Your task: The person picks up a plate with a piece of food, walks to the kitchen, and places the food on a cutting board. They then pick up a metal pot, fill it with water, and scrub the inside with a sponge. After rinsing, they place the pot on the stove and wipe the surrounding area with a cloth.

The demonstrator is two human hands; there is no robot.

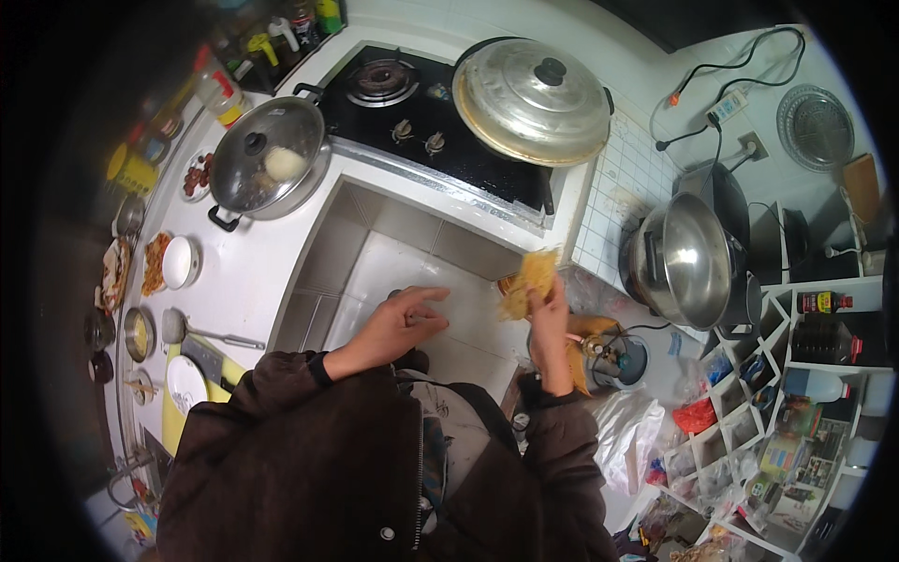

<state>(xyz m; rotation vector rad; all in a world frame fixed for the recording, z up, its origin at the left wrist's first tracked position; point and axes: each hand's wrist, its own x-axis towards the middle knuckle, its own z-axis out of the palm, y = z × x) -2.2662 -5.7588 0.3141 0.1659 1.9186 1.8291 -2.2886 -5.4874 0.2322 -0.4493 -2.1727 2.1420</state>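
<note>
My right hand (551, 327) grips a yellow-brown cloth or sponge-like piece (528, 284), somewhat blurred, just in front of the counter edge right of the cooktop. My left hand (397, 319) is held over the floor gap in front of the stove, fingers apart and nothing in them. Beyond both hands lies the black gas cooktop (365, 119), with a large lidded aluminium pot (520, 112) on its right side. A pan with a glass lid (270, 158) stands on the white counter to the left, a pale round thing showing under the lid.
On the left counter are a white bowl (180, 262), a metal ladle (225, 338), a cleaver (204, 360) on a yellow-green board and a white plate (187, 385). To the right are a steel pot (692, 260), a gas cylinder (625, 362) with its hose and crowded shelves (776, 288).
</note>
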